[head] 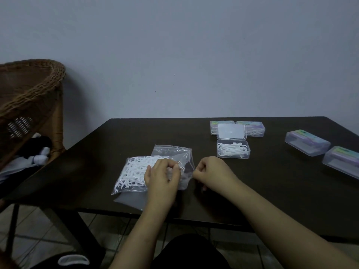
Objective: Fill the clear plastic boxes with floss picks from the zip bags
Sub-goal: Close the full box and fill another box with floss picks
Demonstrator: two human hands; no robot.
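Both hands are gripping a clear zip bag (136, 171) of tangled white floss picks lying on the dark counter (97, 152), left hand (162, 174) pinching its top, right hand (211, 171) pinching its edge, labels unreadable.

Brightness: dim, with a bluish-grey cast.
Light: soft and even; its source cannot be told.
Shadows: faint on the wall (174, 55); the dark table (272, 191) swallows detail.
Glare: a pale sheen on the open box lid (231, 131).
Sharpness: soft and grainy throughout.
Edges: wide-angle bending, strongest at the wicker chair (29, 90).
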